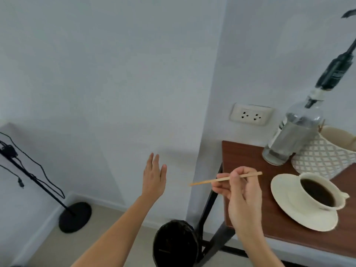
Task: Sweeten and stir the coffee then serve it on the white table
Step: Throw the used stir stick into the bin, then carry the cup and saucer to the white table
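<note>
A cream cup [306, 195] full of dark coffee stands on a cream saucer [285, 209] at the right, on a small brown wooden table [248, 157]. My right hand [242, 197] is left of the saucer, over the table's left edge, pinching a thin wooden stir stick [204, 182] that lies almost level and points left, out past the table. My left hand [154, 176] hangs in the air further left, fingers straight and apart, holding nothing.
A clear glass bottle [289, 135] with a dark spout and a patterned cream container [327, 155] stand at the table's back. A black bin [173, 245] sits on the floor below my hands. A black stand [75, 216] with cables is at left. A wall socket [250, 114] is behind the table.
</note>
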A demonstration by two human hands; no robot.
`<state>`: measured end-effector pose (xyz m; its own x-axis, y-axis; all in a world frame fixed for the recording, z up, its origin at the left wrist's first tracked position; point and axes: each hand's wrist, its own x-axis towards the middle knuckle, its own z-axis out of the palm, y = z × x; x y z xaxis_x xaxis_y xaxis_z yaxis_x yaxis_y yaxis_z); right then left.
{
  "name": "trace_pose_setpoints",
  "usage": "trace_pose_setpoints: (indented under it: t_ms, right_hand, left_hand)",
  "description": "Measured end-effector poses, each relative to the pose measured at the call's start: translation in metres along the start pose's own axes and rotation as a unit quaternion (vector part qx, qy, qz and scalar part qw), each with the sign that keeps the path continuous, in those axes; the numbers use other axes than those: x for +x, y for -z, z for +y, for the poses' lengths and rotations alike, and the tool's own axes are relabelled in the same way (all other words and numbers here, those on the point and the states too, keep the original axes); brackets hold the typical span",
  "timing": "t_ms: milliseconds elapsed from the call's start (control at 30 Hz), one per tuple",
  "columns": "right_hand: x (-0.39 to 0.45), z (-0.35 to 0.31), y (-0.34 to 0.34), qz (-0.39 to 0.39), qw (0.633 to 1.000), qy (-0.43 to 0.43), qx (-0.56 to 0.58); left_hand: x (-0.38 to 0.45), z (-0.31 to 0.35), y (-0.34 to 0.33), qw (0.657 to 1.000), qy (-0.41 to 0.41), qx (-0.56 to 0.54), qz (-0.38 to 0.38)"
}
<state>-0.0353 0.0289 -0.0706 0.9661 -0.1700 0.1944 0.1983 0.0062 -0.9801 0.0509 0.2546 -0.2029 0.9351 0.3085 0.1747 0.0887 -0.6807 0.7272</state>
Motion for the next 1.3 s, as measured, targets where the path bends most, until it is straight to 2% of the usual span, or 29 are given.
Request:
trace_pose_setpoints:
  t_ms: [133,300,400,533,767,900,1000,1067,1200,1300]
  right_hand:
    - [-0.024,0.057,-0.07,-0.033,0.988,-0.011,-0.152]
    - [-0.036,0.148,-0.102,-0.035,0.958,-0.091,-0.27]
    - [-0.034,0.204,-0.106,-0.024,0.946,-0.15,-0.287]
    - [-0.033,0.257,-0.11,-0.054,0.927,-0.213,-0.305]
    - [-0.044,0.266,-0.107,-0.039,0.916,-0.24,-0.317]
    - [-0.039,0.223,-0.11,-0.034,0.931,-0.186,-0.311]
    - [-0.03,0.166,-0.114,-0.035,0.956,-0.091,-0.278]
    - [-0.022,0.123,-0.109,-0.03,0.962,-0.002,-0.27]
    - [-0.012,0.045,-0.066,0.007,0.948,0.147,-0.282]
    - [-0.012,0.01,-0.007,0.073,0.928,0.22,-0.291]
  left_hand:
    - [0.028,-0.032,0.004,0.998,-0.03,0.027,-0.038]
    - [0.045,-0.059,-0.011,0.996,-0.07,0.02,-0.061]
    - [0.046,-0.068,-0.021,0.994,-0.084,0.02,-0.06]
    - [0.047,-0.078,-0.028,0.995,-0.084,0.013,-0.058]
    - [0.044,-0.085,-0.024,0.994,-0.07,0.031,-0.078]
    - [0.037,-0.079,-0.009,0.994,-0.044,0.045,-0.093]
    - [0.034,-0.057,0.005,0.997,-0.029,0.021,-0.069]
    - [0.032,-0.026,0.011,0.997,-0.052,-0.01,-0.054]
    - [0.016,0.057,0.015,0.99,-0.097,-0.069,-0.072]
    - [-0.006,0.114,0.008,0.979,-0.129,-0.1,-0.122]
